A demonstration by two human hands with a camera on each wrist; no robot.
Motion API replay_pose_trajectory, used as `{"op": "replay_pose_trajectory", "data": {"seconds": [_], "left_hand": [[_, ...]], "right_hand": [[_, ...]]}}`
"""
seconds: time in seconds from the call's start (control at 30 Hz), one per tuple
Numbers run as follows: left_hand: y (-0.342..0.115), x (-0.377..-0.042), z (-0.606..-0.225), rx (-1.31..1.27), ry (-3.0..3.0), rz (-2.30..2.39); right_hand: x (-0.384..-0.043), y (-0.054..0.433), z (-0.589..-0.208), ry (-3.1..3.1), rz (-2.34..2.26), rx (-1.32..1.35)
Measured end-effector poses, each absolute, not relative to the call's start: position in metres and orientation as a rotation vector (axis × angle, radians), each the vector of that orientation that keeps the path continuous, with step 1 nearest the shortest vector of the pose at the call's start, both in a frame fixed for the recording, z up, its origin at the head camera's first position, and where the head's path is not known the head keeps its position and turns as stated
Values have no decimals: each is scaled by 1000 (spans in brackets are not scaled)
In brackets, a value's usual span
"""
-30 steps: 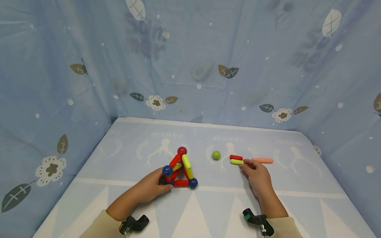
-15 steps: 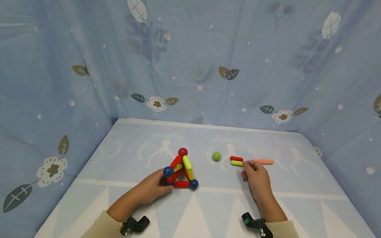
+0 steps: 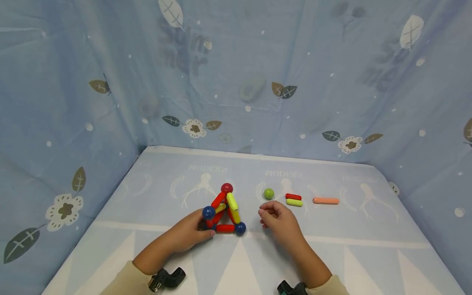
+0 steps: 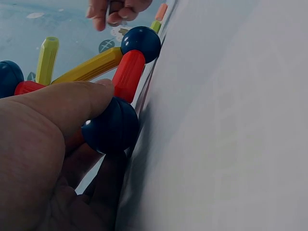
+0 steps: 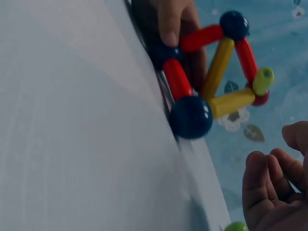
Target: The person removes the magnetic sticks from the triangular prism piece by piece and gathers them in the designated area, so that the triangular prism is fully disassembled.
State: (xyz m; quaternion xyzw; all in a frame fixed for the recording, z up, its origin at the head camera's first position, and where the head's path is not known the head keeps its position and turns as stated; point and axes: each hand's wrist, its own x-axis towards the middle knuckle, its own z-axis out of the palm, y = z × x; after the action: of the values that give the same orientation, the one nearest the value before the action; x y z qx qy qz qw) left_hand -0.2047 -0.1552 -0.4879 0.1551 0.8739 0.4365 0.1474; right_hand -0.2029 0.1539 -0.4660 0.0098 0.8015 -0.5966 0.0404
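Note:
My left hand (image 3: 189,231) grips a magnetic stick-and-ball frame by a blue ball (image 4: 113,126) at its near left corner, the thumb pressing on the ball. Red sticks (image 5: 177,78) and yellow sticks (image 5: 233,102) join the frame's blue balls and a red ball (image 3: 226,188). One end of a yellow-green stick (image 3: 232,201) is free, pointing out from the frame. Between the frame and the loose pieces, my right hand (image 3: 282,223) hovers with loosely bent fingers and nothing in them. Its nearest loose piece is a green ball (image 3: 268,194).
Right of the green ball, a short red stick (image 3: 293,196) and a short yellow-green stick (image 3: 294,202) lie side by side. Farther right lies a longer orange stick (image 3: 326,200). A patterned blue curtain (image 3: 236,82) rises behind the table's back edge.
My right hand has left the short yellow-green stick and moved left toward the frame, with nothing in it. The loose sticks stay where they were. My left hand keeps its grip.

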Motion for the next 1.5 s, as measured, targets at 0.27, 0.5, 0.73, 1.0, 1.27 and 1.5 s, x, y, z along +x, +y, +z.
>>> {"op": "replay_pose_trajectory", "data": {"seconds": [0.27,0.5,0.73,1.0,1.27,1.5], "left_hand": [[-154,-203,-489,445,2532,1254],[-153,-201,-493,421,2516,1260],[-155,-202,-492,450,2512,1274],[-155,-203,-493,481,2502,1291],[-156,-204,-493,490,2510,1297],[-155,-204,-491,490,2512,1294]], "right_hand": [[-197,117,-453,2500,-1747,-132],[-197,98,-448,2525,-1739,-94],[-196,87,-445,2514,-1789,-118],[-195,83,-446,2506,-1790,-94],[-195,81,-448,2492,-1828,-70],[-198,83,-453,2478,-1819,-42]]}}
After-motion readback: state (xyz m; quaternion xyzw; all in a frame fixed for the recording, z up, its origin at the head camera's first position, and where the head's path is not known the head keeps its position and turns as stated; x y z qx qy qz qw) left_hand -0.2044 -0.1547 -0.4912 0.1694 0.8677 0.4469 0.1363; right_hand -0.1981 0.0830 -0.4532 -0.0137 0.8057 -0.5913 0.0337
